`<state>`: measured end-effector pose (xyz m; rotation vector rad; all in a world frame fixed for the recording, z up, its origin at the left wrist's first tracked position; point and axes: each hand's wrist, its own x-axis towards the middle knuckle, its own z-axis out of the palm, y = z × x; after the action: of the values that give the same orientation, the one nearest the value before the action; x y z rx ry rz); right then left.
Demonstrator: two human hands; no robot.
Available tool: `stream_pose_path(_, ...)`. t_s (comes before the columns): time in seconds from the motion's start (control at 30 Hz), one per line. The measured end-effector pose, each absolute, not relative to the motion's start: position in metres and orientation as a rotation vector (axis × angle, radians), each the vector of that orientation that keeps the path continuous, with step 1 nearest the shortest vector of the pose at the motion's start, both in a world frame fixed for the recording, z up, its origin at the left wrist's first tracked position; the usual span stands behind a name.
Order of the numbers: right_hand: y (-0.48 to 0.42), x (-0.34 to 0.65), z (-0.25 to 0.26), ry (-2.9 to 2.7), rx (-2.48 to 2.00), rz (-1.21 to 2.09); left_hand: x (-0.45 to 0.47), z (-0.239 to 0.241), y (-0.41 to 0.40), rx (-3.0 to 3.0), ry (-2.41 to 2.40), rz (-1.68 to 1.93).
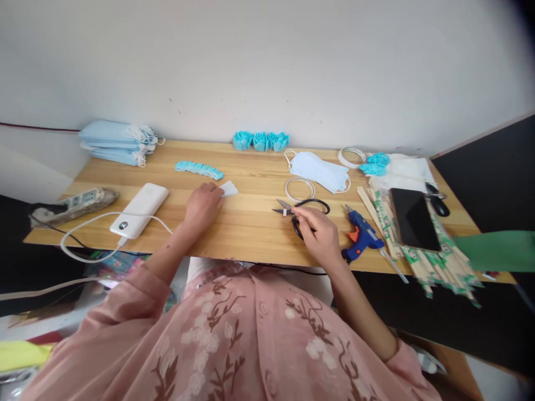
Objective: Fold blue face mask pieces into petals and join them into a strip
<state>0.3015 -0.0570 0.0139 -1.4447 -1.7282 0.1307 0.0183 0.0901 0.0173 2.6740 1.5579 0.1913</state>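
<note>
My left hand [203, 205] rests on the wooden table [251, 223], fingers curled on a small pale blue piece of mask fabric [229, 189]. My right hand [318, 234] grips the black handles of a pair of scissors [298, 210] lying on the table, blades pointing left. A pleated blue strip [199, 169] lies beyond the left hand. Three folded blue fabric flowers [261, 140] stand in a row at the wall.
A stack of blue face masks [115, 142] sits at back left, a white power bank [140, 210] with cable and a power strip [79, 201] at left. Loose masks [320, 171], tape rings [299, 188], a blue glue gun [363, 236], wrapped chopsticks [430, 259], a phone [413, 219] lie right.
</note>
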Motion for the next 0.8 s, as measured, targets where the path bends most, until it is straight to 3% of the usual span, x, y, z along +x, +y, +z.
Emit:
stream_pose_path(0.17, -0.060, 0.302, 0.017, -1.615, -1.497, 0.242, 0.034, 0.019, 0.095, 2.473, 1.523, 0.448)
stream_pose_path(0.37, -0.045, 0.278, 0.024, -1.179, -1.295, 1.095, 0.083, 0.042, 0.072, 2.374, 1.108, 1.086)
stream_pose_path(0.43, -0.030, 0.261, 0.030, -1.102, -1.171, 1.222, 0.097, 0.048, 0.062, 2.471, 1.068, 1.169)
stream_pose_path(0.6, 0.010, 0.236, 0.041, -0.827, -1.102, 1.116, 0.102, 0.051, 0.051, 2.563, 0.904, 1.130)
stream_pose_path(0.7, 0.026, 0.238, 0.043, -0.764, -1.161, 1.059, 0.094, 0.054, 0.063, 2.295, 1.007, 1.279)
stream_pose_path(0.8, 0.041, 0.242, 0.042, -0.889, -1.227, 1.050, 0.093, 0.056, 0.084, 2.009, 0.968, 1.144)
